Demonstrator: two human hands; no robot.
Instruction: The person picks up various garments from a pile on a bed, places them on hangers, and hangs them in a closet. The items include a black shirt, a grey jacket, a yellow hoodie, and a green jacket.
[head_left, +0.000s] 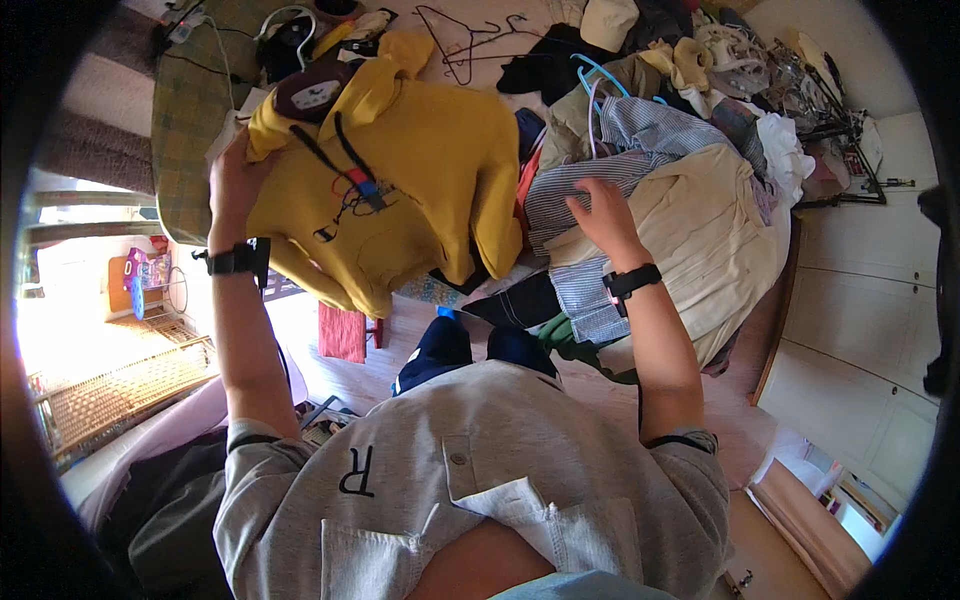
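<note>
A yellow hooded sweatshirt (435, 157) with dark drawstrings and a small printed design lies spread before me. My left hand (238, 176) is at its left edge, beside a sleeve; the fingertips are hidden, so a grip cannot be made out. Just beyond that hand, a dark maroon appliance with a pale panel (311, 96), perhaps an iron, rests against the sweatshirt. My right hand (606, 217) hovers with fingers apart and nothing in it, over a blue-and-white striped garment (559, 195). A cream garment (694, 232) lies right beside it.
Black hangers (472, 45) lie at the far side, and a light-blue hanger (600, 73) sits among heaped clothes. A green plaid padded surface (184, 150) extends at left. Below are a red stool (342, 331) and dark cloth (517, 300). White cabinets (855, 300) stand at right.
</note>
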